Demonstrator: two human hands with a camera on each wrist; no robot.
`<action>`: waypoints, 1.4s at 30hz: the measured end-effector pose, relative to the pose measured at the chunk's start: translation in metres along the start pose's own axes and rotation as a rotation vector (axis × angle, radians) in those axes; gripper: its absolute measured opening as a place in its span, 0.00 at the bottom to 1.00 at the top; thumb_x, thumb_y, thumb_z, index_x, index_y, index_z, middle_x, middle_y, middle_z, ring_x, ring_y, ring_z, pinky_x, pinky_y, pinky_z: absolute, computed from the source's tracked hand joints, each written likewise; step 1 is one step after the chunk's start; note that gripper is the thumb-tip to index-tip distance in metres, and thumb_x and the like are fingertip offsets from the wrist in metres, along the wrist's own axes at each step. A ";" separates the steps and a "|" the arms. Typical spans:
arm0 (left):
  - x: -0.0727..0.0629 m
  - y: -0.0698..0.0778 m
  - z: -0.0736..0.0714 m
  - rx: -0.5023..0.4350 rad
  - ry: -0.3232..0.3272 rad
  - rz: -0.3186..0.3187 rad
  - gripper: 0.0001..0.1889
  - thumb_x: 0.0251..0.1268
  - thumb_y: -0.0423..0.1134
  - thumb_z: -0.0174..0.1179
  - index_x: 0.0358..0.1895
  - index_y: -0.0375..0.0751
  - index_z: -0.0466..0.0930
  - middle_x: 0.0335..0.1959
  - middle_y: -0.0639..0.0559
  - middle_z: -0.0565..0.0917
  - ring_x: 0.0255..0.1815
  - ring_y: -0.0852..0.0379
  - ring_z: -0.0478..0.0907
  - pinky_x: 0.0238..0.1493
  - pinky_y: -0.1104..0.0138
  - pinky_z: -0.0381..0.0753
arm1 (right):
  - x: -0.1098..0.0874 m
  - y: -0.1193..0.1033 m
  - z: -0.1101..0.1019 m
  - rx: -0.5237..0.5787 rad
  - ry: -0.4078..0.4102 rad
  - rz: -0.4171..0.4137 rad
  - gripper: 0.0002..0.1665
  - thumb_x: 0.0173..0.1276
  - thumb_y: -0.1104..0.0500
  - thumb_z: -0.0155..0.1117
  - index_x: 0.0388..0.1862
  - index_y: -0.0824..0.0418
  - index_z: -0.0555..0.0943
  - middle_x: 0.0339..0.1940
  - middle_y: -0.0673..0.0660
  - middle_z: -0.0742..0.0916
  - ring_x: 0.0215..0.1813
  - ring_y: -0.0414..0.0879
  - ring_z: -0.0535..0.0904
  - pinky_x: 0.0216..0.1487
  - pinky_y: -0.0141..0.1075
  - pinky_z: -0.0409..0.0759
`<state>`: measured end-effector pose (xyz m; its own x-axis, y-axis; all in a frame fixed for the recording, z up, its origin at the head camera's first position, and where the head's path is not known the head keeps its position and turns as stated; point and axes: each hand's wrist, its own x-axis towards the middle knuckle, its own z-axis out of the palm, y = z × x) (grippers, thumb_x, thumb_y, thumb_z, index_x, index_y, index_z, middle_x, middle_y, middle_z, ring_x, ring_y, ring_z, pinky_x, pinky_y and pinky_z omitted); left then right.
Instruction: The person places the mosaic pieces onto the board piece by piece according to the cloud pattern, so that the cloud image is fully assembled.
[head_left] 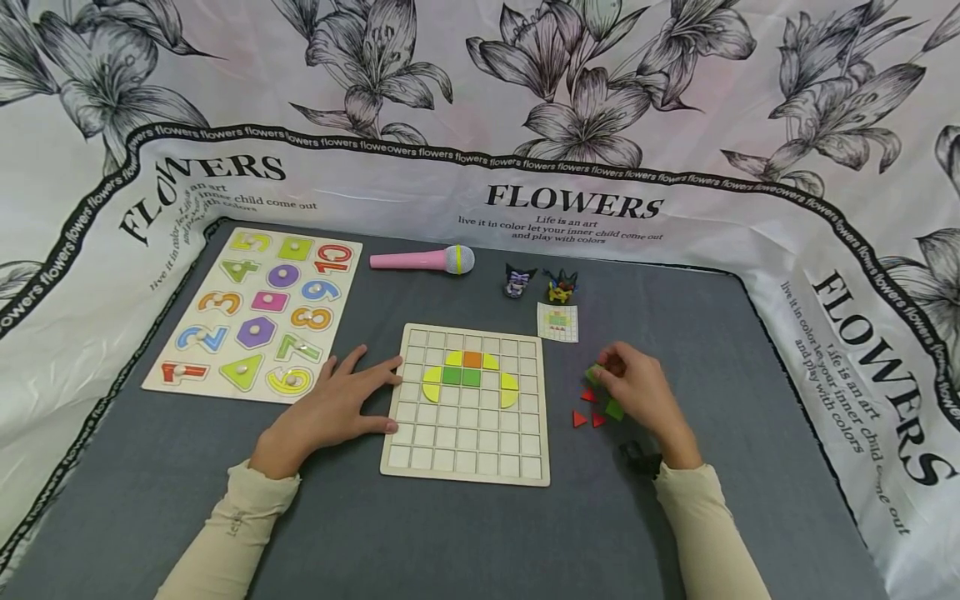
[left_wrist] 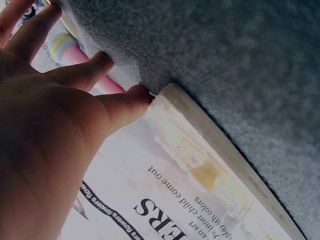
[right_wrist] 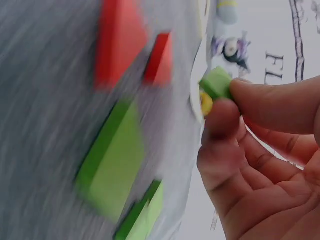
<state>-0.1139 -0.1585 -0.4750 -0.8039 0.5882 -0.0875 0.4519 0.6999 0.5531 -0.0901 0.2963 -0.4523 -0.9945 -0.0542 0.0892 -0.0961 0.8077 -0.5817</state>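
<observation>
My right hand (head_left: pixel 648 396) pinches a small green block (right_wrist: pixel 216 82) between thumb and forefinger, right of the wooden grid board (head_left: pixel 465 454). Under and beside that hand lie several red triangles (head_left: pixel 579 419) and other green pieces (head_left: pixel 615 408). Spread fingers of my left hand (head_left: pixel 330 412) touch the board's left edge. Set in its upper cells are two green squares (head_left: pixel 461 377), an orange square (head_left: pixel 472 359) and several yellow rounded pieces (head_left: pixel 509 390). Above the board's top right corner lies a small pattern card (head_left: pixel 557 333).
A number-and-shape puzzle board (head_left: pixel 213 333) lies at left, partly under the left hand's fingers. Behind the grid board are a pink toy microphone (head_left: pixel 408 261), a purple-and-black figurine (head_left: pixel 517 282) and a yellow-and-dark figurine (head_left: pixel 561 287). Grey cloth (head_left: pixel 465 542) covers the table.
</observation>
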 end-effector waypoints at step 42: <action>0.000 0.000 -0.002 -0.003 -0.010 -0.004 0.37 0.64 0.53 0.77 0.75 0.46 0.77 0.81 0.45 0.70 0.85 0.25 0.46 0.76 0.25 0.37 | 0.041 -0.092 0.081 -0.070 -0.192 -0.426 0.05 0.68 0.70 0.75 0.34 0.62 0.88 0.33 0.53 0.86 0.41 0.52 0.78 0.47 0.48 0.79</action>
<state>-0.1145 -0.1589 -0.4734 -0.8018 0.5895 -0.0982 0.4474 0.7010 0.5554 -0.1252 0.1724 -0.4608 -0.8571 -0.4919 0.1530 -0.5010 0.7270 -0.4696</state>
